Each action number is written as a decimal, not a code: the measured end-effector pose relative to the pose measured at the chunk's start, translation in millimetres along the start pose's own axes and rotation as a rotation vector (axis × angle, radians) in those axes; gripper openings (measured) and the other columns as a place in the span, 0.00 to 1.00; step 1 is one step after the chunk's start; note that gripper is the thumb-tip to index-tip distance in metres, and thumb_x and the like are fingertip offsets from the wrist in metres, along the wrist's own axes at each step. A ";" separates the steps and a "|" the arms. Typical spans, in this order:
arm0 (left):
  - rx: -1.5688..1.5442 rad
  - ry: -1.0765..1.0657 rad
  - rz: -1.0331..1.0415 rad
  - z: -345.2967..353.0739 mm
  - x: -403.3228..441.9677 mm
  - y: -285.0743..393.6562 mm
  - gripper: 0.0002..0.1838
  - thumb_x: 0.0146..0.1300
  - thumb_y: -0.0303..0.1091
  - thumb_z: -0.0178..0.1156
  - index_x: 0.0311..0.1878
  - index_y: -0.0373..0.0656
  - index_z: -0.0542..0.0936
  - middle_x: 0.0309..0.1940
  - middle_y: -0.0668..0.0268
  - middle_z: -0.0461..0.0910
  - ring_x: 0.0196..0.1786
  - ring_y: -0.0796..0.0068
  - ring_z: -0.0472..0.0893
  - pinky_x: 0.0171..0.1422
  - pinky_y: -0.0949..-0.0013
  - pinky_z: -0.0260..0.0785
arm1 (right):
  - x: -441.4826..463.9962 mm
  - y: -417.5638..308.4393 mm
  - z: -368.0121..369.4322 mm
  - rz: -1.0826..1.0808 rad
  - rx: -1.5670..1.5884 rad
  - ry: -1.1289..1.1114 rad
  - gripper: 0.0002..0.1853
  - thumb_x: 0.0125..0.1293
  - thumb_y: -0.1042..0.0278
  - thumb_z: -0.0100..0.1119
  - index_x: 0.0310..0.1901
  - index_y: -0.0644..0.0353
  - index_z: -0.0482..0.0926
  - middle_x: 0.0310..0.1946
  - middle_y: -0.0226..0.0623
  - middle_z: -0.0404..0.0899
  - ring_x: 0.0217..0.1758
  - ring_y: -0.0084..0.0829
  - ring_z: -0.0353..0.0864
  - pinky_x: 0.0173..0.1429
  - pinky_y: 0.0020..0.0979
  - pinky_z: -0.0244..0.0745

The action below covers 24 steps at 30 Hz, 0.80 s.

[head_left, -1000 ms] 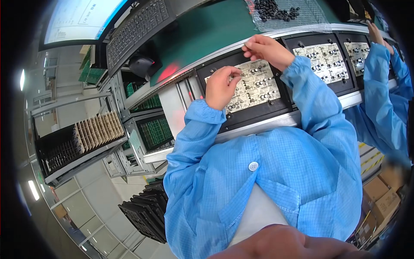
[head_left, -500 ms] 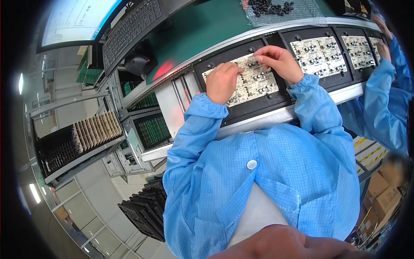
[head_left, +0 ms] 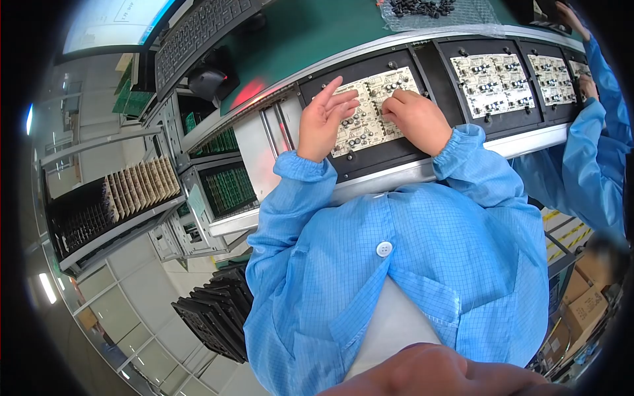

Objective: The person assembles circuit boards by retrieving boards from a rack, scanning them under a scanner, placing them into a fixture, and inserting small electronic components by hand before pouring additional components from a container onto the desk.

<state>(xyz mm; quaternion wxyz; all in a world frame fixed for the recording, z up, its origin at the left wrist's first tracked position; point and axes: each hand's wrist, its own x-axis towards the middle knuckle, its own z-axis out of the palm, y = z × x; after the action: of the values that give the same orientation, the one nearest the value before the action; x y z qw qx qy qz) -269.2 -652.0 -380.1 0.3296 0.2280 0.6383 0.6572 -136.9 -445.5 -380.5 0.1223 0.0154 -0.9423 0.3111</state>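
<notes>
A cream circuit board [head_left: 362, 134] dotted with small dark and round components lies in a black carrier [head_left: 370, 167] on the rail line before me. My left hand [head_left: 322, 123] hovers at the board's left edge, fingers spread and apart, with nothing visible in them. Over the right half of the board, my right hand [head_left: 419, 120] has its fingers bent and pinched together close to the surface. Whatever those fingertips hold, if anything, is hidden beneath them.
Further right along the rail sit more carriers with boards [head_left: 494, 84]. A co-worker's hand [head_left: 586, 87] is at the far one. Black parts [head_left: 422, 8] lie on bubble wrap behind. Keyboard [head_left: 201, 46] and mouse [head_left: 209, 82] are at upper left, above racks of green boards [head_left: 228, 189].
My left hand has lifted off the board and opened, moving left. My right hand has come down onto the board with its fingers curled in. The view has shifted slightly.
</notes>
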 end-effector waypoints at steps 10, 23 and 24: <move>0.451 0.192 0.019 28.4 -23.8 15.5 0.03 0.66 0.25 0.72 0.41 0.41 0.91 0.38 0.68 0.91 0.40 0.79 0.84 0.49 0.72 0.74 | -1.0 1.7 6.1 -0.058 -0.194 -0.035 0.07 0.68 0.70 0.66 0.45 0.57 0.81 0.41 0.37 0.79 0.47 0.40 0.84 0.45 0.38 0.82; 1.061 0.048 0.558 63.7 -29.8 -9.4 0.07 0.56 0.30 0.74 0.35 0.55 0.87 0.35 0.79 0.86 0.50 0.72 0.81 0.68 0.48 0.54 | -12.6 31.2 -22.1 0.502 0.957 -0.014 0.20 0.80 0.76 0.58 0.70 0.68 0.76 0.61 0.41 0.86 0.62 0.27 0.86 0.63 0.27 0.83; 1.060 0.046 0.557 64.5 -29.3 -10.4 0.07 0.56 0.30 0.74 0.35 0.55 0.87 0.35 0.79 0.86 0.50 0.72 0.81 0.68 0.48 0.54 | -13.0 29.7 -22.8 0.546 0.982 0.012 0.20 0.80 0.75 0.59 0.70 0.67 0.76 0.59 0.41 0.87 0.60 0.26 0.88 0.60 0.25 0.84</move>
<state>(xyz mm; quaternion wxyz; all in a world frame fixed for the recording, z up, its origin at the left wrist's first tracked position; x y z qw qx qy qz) -201.3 -629.1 -381.6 -0.0276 0.5060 0.8022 0.3157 -122.4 -408.7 -383.3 0.0210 -0.1756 -0.6558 0.7339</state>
